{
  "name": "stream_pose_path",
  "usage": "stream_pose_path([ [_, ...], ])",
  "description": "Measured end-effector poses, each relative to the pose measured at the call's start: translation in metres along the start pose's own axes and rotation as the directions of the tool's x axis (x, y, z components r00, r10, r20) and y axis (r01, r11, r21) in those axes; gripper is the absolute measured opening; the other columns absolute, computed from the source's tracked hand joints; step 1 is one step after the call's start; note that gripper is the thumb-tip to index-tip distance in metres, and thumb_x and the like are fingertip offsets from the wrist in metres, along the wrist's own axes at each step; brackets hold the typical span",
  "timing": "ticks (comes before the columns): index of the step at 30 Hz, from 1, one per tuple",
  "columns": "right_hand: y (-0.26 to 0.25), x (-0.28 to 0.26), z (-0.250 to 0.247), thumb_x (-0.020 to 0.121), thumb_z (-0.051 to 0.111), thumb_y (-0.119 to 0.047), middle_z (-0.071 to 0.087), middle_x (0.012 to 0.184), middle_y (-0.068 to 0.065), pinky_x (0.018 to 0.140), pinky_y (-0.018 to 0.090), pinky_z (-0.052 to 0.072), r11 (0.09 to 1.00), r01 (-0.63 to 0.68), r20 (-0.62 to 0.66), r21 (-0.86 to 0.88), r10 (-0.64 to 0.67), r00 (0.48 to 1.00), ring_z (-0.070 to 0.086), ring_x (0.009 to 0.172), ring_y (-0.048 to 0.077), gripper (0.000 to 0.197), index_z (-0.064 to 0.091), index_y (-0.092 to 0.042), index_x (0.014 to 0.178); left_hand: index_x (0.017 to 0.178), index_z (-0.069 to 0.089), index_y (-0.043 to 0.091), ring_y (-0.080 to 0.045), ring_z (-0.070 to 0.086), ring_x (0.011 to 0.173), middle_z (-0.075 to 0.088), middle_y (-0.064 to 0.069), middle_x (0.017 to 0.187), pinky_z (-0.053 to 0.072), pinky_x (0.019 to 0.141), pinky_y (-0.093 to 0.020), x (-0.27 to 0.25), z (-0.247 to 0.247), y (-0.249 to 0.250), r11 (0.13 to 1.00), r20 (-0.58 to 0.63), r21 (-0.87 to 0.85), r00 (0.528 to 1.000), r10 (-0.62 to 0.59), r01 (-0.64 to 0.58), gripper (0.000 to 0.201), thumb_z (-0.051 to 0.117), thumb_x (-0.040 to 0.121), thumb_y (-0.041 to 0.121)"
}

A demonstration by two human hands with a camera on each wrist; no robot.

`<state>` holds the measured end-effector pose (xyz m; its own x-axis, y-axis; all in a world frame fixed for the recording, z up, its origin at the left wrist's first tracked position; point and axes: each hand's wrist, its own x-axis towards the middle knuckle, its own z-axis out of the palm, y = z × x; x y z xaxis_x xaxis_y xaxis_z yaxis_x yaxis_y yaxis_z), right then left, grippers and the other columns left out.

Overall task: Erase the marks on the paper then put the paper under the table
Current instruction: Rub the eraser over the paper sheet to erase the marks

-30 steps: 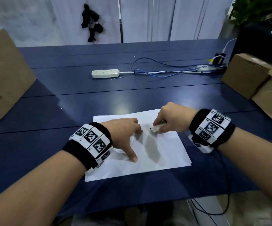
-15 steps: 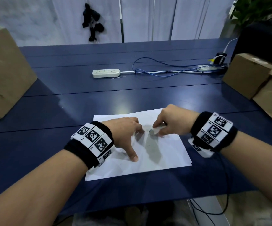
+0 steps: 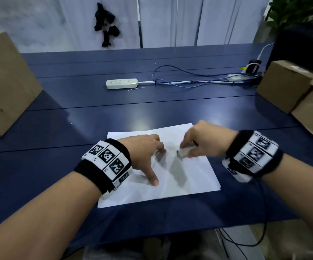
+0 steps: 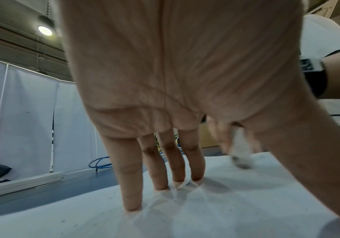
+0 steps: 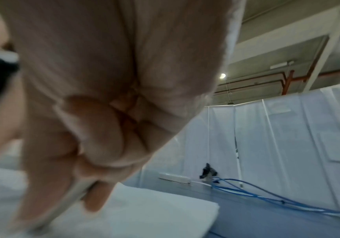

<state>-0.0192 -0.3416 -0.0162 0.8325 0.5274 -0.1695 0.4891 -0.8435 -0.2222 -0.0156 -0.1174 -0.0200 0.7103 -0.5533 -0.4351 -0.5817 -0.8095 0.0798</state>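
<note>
- Paper (image 3: 189, 177) lies flat on the near part of the blue table (image 3: 77, 117), its long edges running slightly askew to the table's front edge; faint grey smudges show near its middle.
- Left hand (image 3: 144, 152) rests on the paper with fingers spread and straight, fingertips (image 4: 133, 206) pressing down and the thumb stretched toward the near edge.
- Right hand (image 3: 206, 140) pinches a small pale eraser (image 3: 183, 152) between thumb and curled fingers; the eraser's dark tip touches the paper just beside the left hand's fingers.
- From the left wrist the eraser (image 4: 239, 149) shows blurred, tip down on the sheet.
- From the right wrist the hand (image 5: 95, 112) is blurred and blocks most of the eraser.
- Bands with black-and-white markers sit on both wrists, left (image 3: 107, 162) and right (image 3: 253, 154).
- Power strip (image 3: 122, 83) lies well beyond the paper, mid-table, with blue cable (image 3: 189, 79) looping off to its right.
- Cardboard boxes stand at the table's sides: one large box (image 3: 7, 81) on the left, a stack of boxes (image 3: 300, 94) on the right, both well apart from the paper.
- Black object (image 3: 106, 23) hangs on the white panels behind the table.
- Plant (image 3: 294, 10) leaves show in the far right corner.
- Black cord (image 3: 264, 212) hangs from the right wrist past the table's front edge.
</note>
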Motion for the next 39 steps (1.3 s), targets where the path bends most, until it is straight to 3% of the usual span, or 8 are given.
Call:
stream_pose_path([
  [5,-0.020,-0.030,0.003,0.073,0.077,-0.036,0.074,0.097,-0.009,0.079,0.027,0.054,0.993,0.100,0.299,0.057,-0.112,0.948,0.060,0.079,0.003,0.037,0.076,-0.034,0.110,0.122,0.053,0.026,-0.015,0.053,0.102,0.045,0.012,0.116,0.049,0.091,-0.038,0.001,0.000,0.000,1.000,0.000,-0.004,1.000,0.002,-0.002,0.086,0.086,0.052,0.062],
  [13,-0.007,0.002,-0.004,0.081,0.075,-0.031,0.076,0.095,-0.011,0.072,0.023,0.050,0.996,-0.092,0.006,-0.018,0.093,0.996,0.066,0.093,0.012,0.027,0.077,-0.030,0.108,0.124,0.054,0.025,-0.015,0.053,0.100,0.046,0.012,0.113,0.049,0.091,-0.037,0.000,-0.001,0.001,1.000,-0.008,-0.004,1.000,-0.004,0.004,0.087,0.086,0.052,0.062],
  [18,-0.023,-0.036,0.001,0.074,0.078,-0.036,0.072,0.085,-0.004,0.064,0.015,0.050,0.994,0.059,0.316,0.092,-0.085,0.945,0.062,0.068,0.000,0.035,0.076,-0.035,0.109,0.121,0.053,0.026,-0.014,0.053,0.098,0.043,0.014,0.110,0.050,0.087,-0.035,0.002,0.001,0.000,1.000,-0.010,-0.008,1.000,-0.002,0.002,0.086,0.087,0.051,0.062],
  [22,-0.013,-0.009,-0.005,0.078,0.078,-0.029,0.066,0.069,-0.016,0.060,0.006,0.042,0.999,-0.040,0.114,0.004,0.039,0.993,0.061,0.065,-0.009,0.029,0.078,-0.031,0.107,0.121,0.054,0.025,-0.016,0.054,0.098,0.044,0.012,0.110,0.050,0.089,-0.037,0.002,-0.002,0.002,1.000,0.005,0.006,1.000,-0.009,0.009,0.085,0.087,0.052,0.061],
  [26,-0.006,-0.001,-0.001,0.081,0.070,-0.037,0.077,0.092,-0.001,0.078,0.033,0.056,0.998,-0.062,0.010,-0.018,0.063,0.998,0.068,0.088,0.021,0.027,0.078,-0.024,0.103,0.123,0.054,0.025,-0.016,0.052,0.098,0.044,0.012,0.110,0.049,0.090,-0.036,0.001,-0.002,0.003,1.000,0.003,0.010,1.000,-0.009,0.009,0.085,0.087,0.053,0.061],
  [32,-0.021,-0.039,0.004,0.071,0.073,-0.036,0.073,0.094,-0.009,0.077,0.027,0.054,0.997,0.072,0.295,0.032,-0.078,0.952,0.064,0.081,0.006,0.038,0.075,-0.034,0.110,0.123,0.052,0.026,-0.014,0.052,0.100,0.043,0.013,0.111,0.049,0.090,-0.036,0.002,0.000,0.000,1.000,0.003,-0.006,1.000,-0.008,0.008,0.086,0.087,0.052,0.061],
  [36,-0.011,-0.015,-0.002,0.079,0.077,-0.034,0.067,0.078,-0.017,0.056,0.002,0.038,0.999,-0.026,0.105,-0.029,0.029,0.994,0.056,0.072,0.004,0.028,0.077,-0.033,0.107,0.125,0.052,0.024,-0.015,0.052,0.101,0.043,0.013,0.112,0.048,0.092,-0.036,0.001,-0.002,0.003,1.000,0.001,0.013,1.000,-0.003,0.003,0.087,0.087,0.054,0.060],
  [39,-0.003,-0.008,0.001,0.084,0.070,-0.044,0.076,0.087,-0.008,0.061,0.011,0.048,0.999,-0.038,-0.025,-0.018,0.038,0.999,0.062,0.079,0.013,0.025,0.078,-0.027,0.101,0.128,0.051,0.024,-0.015,0.051,0.101,0.041,0.013,0.111,0.048,0.092,-0.036,0.000,-0.003,0.005,1.000,0.003,0.020,1.000,-0.003,0.003,0.089,0.087,0.054,0.060],
])
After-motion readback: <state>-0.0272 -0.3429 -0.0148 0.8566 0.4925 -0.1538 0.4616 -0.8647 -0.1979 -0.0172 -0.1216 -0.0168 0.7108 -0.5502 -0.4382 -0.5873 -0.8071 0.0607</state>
